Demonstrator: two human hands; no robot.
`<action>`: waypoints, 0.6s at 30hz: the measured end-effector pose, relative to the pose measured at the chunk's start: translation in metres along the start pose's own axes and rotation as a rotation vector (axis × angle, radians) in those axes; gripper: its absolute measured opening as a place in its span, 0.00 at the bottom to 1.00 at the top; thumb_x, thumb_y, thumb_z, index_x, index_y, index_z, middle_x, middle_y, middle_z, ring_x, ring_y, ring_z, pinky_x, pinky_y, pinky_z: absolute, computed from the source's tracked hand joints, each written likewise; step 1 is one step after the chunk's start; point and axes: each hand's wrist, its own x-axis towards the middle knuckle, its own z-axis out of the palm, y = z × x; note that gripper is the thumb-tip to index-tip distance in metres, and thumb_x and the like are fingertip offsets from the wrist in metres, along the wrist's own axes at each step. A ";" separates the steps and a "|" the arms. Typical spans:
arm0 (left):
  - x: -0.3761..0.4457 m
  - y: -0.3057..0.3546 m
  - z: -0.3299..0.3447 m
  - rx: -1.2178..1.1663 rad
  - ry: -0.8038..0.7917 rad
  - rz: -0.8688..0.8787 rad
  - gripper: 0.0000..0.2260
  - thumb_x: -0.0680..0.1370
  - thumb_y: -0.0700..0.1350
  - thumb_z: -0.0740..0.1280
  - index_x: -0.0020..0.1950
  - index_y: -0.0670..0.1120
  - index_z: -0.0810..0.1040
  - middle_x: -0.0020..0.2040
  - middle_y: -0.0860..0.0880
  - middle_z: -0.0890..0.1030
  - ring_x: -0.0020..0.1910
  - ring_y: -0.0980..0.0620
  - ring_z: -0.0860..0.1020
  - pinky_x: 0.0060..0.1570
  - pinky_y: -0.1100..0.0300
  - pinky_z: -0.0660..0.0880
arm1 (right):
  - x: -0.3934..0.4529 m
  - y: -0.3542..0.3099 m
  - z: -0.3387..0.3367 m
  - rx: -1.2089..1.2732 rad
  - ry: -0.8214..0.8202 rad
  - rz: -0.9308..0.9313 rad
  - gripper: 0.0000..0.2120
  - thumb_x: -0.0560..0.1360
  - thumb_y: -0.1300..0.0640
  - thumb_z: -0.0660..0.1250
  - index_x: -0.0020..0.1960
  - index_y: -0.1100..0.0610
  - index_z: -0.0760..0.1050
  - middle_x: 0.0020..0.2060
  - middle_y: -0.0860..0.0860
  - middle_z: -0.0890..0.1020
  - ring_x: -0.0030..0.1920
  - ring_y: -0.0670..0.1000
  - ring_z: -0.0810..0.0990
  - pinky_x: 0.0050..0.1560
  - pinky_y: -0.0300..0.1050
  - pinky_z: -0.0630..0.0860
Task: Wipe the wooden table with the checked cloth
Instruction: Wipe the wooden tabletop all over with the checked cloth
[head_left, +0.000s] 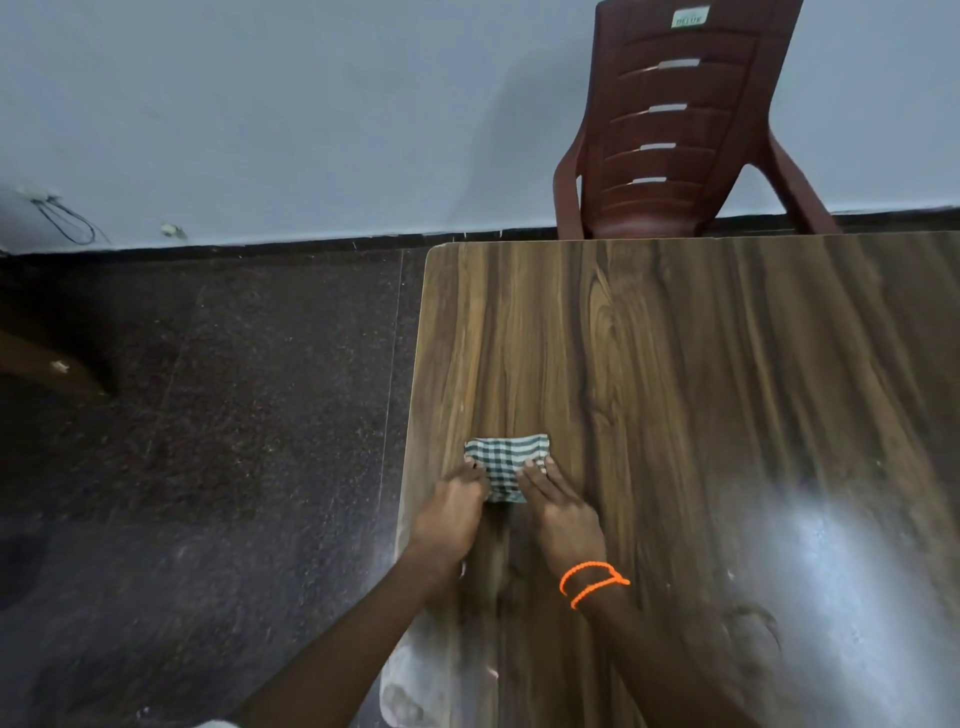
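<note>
Left hand (451, 512), fingers curled, pinches the left edge of the folded checked cloth (506, 464); the cloth lies flat on the wooden table (701, 364) near its left edge; right hand (558, 512), fingers straight, presses the cloth's right half. Good wiping likely needs even downward pressure and overlapping strokes away from that edge.

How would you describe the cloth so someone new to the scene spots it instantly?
Start at the wooden table filling the right of the view, then go to its left edge, near side. The checked cloth lies folded small there, with the left hand and right hand on its near edge. Its green-and-white check is the only pattern on the bare wood.
</note>
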 end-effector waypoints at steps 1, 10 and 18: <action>-0.007 0.008 0.005 0.013 -0.002 0.006 0.15 0.81 0.39 0.60 0.64 0.48 0.78 0.65 0.50 0.78 0.66 0.51 0.75 0.64 0.57 0.72 | -0.009 0.006 -0.001 0.002 -0.003 0.003 0.27 0.62 0.71 0.72 0.60 0.57 0.78 0.61 0.51 0.80 0.64 0.55 0.76 0.46 0.43 0.81; 0.020 0.038 -0.007 0.027 0.078 -0.051 0.13 0.83 0.37 0.57 0.62 0.46 0.77 0.60 0.47 0.79 0.57 0.46 0.79 0.56 0.52 0.77 | 0.017 0.028 -0.014 0.069 0.015 0.155 0.22 0.72 0.71 0.61 0.63 0.57 0.75 0.65 0.52 0.76 0.70 0.56 0.69 0.58 0.51 0.77; -0.032 -0.003 0.003 -0.057 0.041 -0.072 0.12 0.77 0.37 0.65 0.59 0.46 0.77 0.61 0.48 0.79 0.62 0.48 0.77 0.59 0.54 0.74 | -0.017 -0.016 0.007 0.079 -0.057 0.039 0.26 0.68 0.73 0.65 0.64 0.58 0.75 0.65 0.53 0.76 0.68 0.59 0.70 0.53 0.51 0.79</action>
